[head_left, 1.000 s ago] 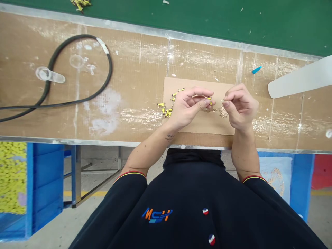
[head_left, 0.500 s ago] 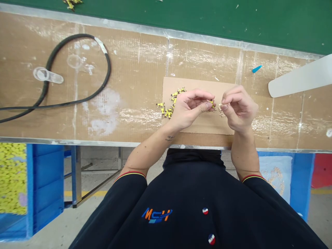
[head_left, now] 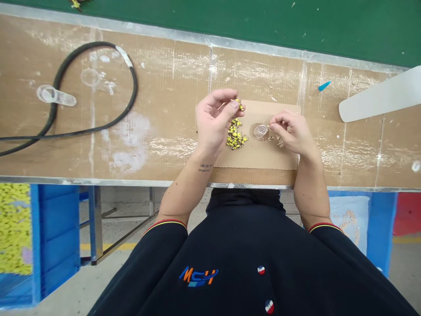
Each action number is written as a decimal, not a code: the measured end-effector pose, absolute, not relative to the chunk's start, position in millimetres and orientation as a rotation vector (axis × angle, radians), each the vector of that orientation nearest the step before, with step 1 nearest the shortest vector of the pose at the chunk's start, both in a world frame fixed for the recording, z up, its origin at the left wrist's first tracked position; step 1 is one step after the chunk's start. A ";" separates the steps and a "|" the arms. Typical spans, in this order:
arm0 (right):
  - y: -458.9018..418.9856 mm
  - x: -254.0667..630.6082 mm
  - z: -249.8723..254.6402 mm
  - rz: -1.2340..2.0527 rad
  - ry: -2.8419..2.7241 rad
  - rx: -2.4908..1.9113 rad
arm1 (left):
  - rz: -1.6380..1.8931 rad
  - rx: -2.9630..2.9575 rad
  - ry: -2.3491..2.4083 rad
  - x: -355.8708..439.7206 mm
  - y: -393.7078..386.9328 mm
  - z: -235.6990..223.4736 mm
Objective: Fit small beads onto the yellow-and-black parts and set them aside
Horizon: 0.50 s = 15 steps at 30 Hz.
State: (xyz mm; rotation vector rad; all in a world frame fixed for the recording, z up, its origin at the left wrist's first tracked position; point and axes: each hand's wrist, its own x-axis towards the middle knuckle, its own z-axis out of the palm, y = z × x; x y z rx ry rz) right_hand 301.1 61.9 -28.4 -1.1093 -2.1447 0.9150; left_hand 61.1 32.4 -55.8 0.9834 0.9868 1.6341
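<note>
The left hand (head_left: pixel 213 118) pinched a small yellow part (head_left: pixel 238 105) between thumb and fingertips, just above a heap of yellow parts (head_left: pixel 235 136) on a cardboard sheet (head_left: pixel 263 160). The right hand (head_left: pixel 291 134) had its fingertips drawn close together just beside a clear round cup (head_left: pixel 261 130); anything between them was too small to tell. Small tan bits (head_left: pixel 280 141) lay under those fingers. The cardboard sheet sat on a cardboard-covered bench (head_left: pixel 164 87), with a black cable (head_left: pixel 134 87) coiled well off to the left.

Bright, even overhead light, soft shadows, wide-angle bending at edges
</note>
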 end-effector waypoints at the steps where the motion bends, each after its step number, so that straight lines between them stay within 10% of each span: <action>1: 62.4 299.7 -29.8 0.938 -2.150 -1.119 | 1.632 0.981 0.987 61.1 32.5 -56.0; 15: 64.9 299.9 -39.2 0.983 -2.134 -1.122 | 1.612 0.944 0.943 63.8 32.0 -57.6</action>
